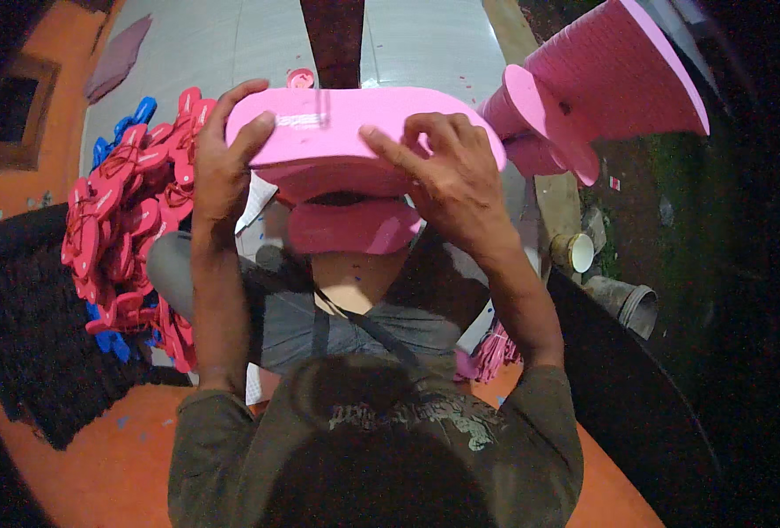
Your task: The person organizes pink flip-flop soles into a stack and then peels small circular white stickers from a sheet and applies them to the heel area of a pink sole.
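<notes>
A pink foam sole [346, 132] with a small white print near its left end is held up in front of my chest. My left hand [231, 145] is closed round its left end, thumb on the top face and fingers behind the edge. My right hand [452, 172] lies over its right part, fingers bent against the face and thumb stretched toward the middle. Whether the right fingertips hold anything small is hidden. Below it, more pink soles [355, 227] sit between my knees, partly covered by the held one.
Red flip-flops [130, 198] are heaped at the left, with blue ones [143, 110] behind. Tall stacks of pink soles [614, 79] stand at the far right. A dark post [335, 44] rises ahead. Pink straps [498, 352] lie by my right thigh; a bucket [638, 310] lies farther right.
</notes>
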`<state>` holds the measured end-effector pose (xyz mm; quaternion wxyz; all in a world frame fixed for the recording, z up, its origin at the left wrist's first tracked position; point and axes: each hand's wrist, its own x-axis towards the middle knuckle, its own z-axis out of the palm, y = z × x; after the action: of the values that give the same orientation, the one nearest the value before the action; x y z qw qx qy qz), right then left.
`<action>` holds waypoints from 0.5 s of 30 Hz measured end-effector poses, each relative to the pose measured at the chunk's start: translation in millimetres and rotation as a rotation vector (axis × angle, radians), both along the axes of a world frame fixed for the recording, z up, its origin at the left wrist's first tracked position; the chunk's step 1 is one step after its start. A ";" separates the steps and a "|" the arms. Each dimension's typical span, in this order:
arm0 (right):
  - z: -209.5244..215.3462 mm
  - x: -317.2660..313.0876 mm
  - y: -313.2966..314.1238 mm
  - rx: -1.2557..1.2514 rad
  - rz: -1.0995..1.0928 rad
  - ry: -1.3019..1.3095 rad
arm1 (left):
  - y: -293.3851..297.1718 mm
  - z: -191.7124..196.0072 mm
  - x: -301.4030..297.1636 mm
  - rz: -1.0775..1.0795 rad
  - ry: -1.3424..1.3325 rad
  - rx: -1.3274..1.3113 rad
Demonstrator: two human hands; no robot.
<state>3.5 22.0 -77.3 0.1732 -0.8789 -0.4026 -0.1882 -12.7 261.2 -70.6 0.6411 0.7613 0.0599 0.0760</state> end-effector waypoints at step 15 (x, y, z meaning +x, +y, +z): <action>-89.1 137.6 -219.8 -0.506 -0.934 0.996 | 33.8 -64.1 7.1 0.075 -0.067 0.386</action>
<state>141.1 -197.9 -166.4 0.0289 -0.9537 0.1099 0.2785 -5.6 295.0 -134.7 0.4816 0.8643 0.0512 0.1356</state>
